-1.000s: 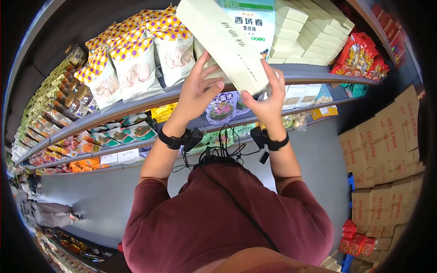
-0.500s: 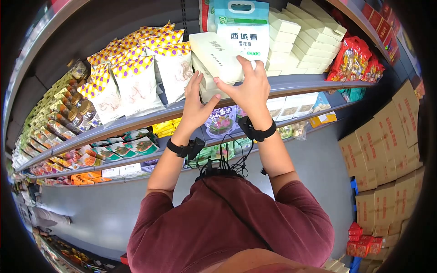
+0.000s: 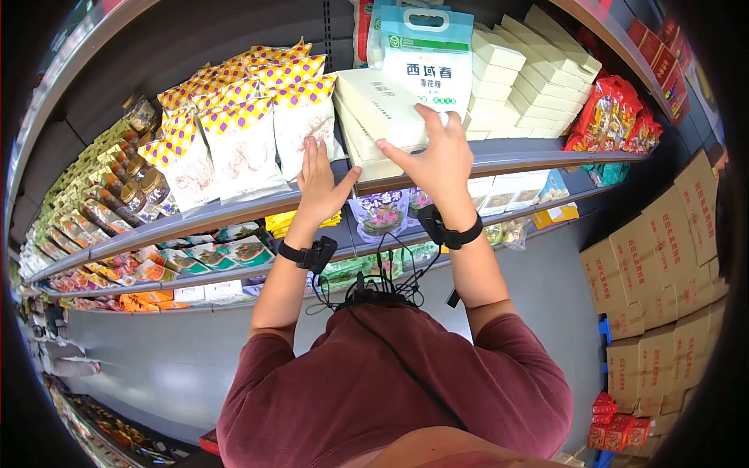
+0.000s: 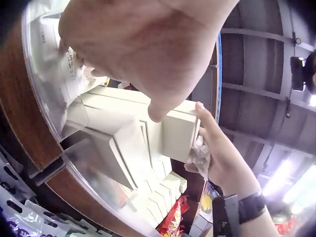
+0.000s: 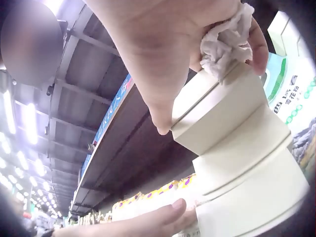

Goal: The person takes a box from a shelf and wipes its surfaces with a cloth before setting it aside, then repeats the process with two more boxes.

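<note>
A long cream cardboard box (image 3: 382,97) lies on top of a short stack of similar boxes (image 5: 247,197) on the shelf, slightly askew to those beneath. My right hand (image 3: 438,160) grips its near end, thumb on one side and fingers on the other. A crumpled white tissue (image 5: 224,47) is tucked in those same fingers. Beside the stack, my left hand (image 3: 318,187) is spread, fingers pointing up in front of a white bag with a yellow and purple dotted top (image 3: 306,129). The left thumb overlaps the stack's edge in the head view.
A blue-and-white flour bag (image 3: 429,66) stands behind the box. To the right are more stacked cream boxes (image 3: 538,86) and red candy bags (image 3: 612,113). The shelf edge (image 3: 499,161) runs below my hands, above a lower shelf of packets. Brown cartons (image 3: 663,249) are piled at right.
The box came down from a tilted, raised position in both hands onto the stack. The left hand then moved left off the box, while the right hand stayed at its near end.
</note>
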